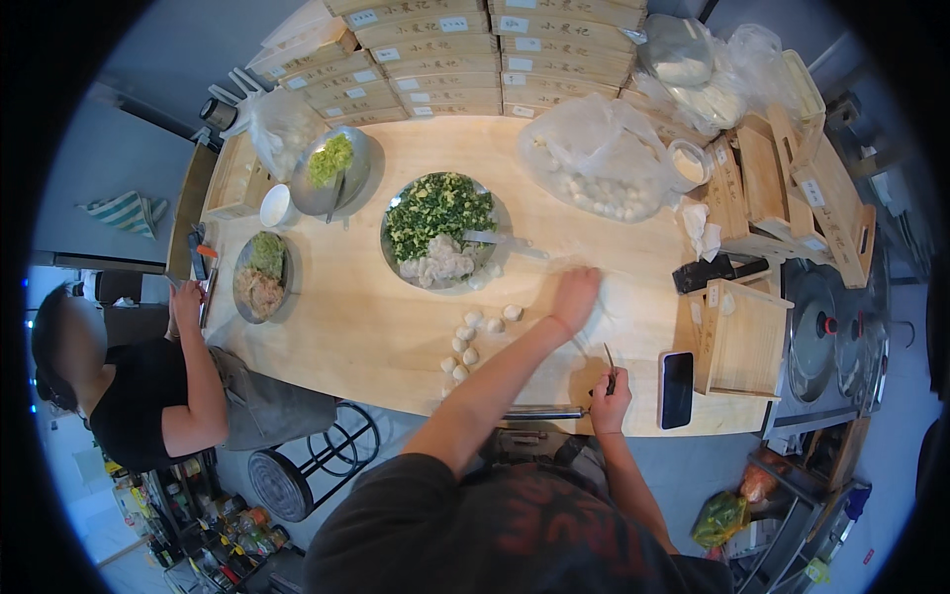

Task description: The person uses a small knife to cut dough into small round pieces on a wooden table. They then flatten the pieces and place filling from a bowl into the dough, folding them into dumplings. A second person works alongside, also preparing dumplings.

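Observation:
My left hand [577, 298] is down on the wooden table in a patch of white flour [605, 319]; its fingers point away from me and cannot be made out. Close to the table's front edge, my right hand [610, 405] grips a small dark-handled knife [610, 362], blade pointing away. A metal rolling pin [545, 413] lies along the edge just left of that hand. Several small dough pieces [470, 355] are scattered left of my left forearm. Beyond them stands a metal bowl [384, 249] of chopped greens [438, 211] and pale shrimp-like filling [444, 261], with a flat metal spatula [505, 239] in it.
A co-worker [141, 371] works at the table's left end near a plate of filling [260, 286]. At the back are stacked wooden boxes [445, 67] and a plastic bag of pale balls [605, 163]. A phone [676, 390], a cleaver [705, 275] and a wooden tray [742, 341] lie right.

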Action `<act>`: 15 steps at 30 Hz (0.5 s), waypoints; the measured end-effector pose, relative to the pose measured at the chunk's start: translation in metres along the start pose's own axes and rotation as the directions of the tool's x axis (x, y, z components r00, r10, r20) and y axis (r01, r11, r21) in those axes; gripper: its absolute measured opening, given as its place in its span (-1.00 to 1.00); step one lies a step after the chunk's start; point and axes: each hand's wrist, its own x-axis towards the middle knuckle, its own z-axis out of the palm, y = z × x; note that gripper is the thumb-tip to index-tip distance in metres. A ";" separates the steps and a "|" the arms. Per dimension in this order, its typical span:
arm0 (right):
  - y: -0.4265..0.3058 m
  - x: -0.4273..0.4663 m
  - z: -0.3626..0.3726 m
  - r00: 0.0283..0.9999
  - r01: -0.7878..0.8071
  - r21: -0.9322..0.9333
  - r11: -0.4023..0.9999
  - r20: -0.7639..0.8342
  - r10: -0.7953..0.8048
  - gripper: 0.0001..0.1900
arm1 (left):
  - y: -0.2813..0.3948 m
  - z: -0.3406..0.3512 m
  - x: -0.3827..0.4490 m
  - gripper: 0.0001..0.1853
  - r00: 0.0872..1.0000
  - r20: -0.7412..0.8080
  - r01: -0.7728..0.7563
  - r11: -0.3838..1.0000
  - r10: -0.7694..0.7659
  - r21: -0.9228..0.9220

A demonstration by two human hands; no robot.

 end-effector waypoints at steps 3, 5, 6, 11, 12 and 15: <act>-0.002 0.000 0.000 0.999 0.033 0.009 0.999 -0.016 -0.033 -0.93 | 0.022 0.012 0.025 -0.76 0.983 -0.158 0.020 0.908 -0.095 -0.420; -0.003 -0.001 0.000 0.999 0.040 -0.013 0.999 -0.030 -0.041 -0.92 | 0.015 -0.005 0.017 -0.68 0.956 -0.291 -0.070 0.940 -0.032 -0.334; -0.003 -0.002 0.000 0.998 0.041 -0.013 0.999 -0.042 -0.042 -0.91 | 0.003 -0.021 0.009 -0.64 0.937 -0.348 -0.105 0.951 -0.003 -0.291; -0.003 -0.001 0.000 1.000 0.009 0.044 0.999 -0.018 -0.009 -0.92 | -0.058 -0.103 -0.080 -0.39 0.983 -0.140 -0.070 0.942 0.122 0.328; -0.003 -0.001 0.000 0.999 -0.047 0.092 0.995 0.003 0.047 -0.92 | -0.066 -0.109 -0.088 -0.33 0.994 -0.106 0.018 0.935 0.021 0.353; -0.006 0.000 0.000 1.000 0.004 0.059 0.998 -0.004 -0.003 -0.92 | -0.078 -0.103 -0.085 -0.26 0.982 -0.074 0.185 0.959 -0.173 0.216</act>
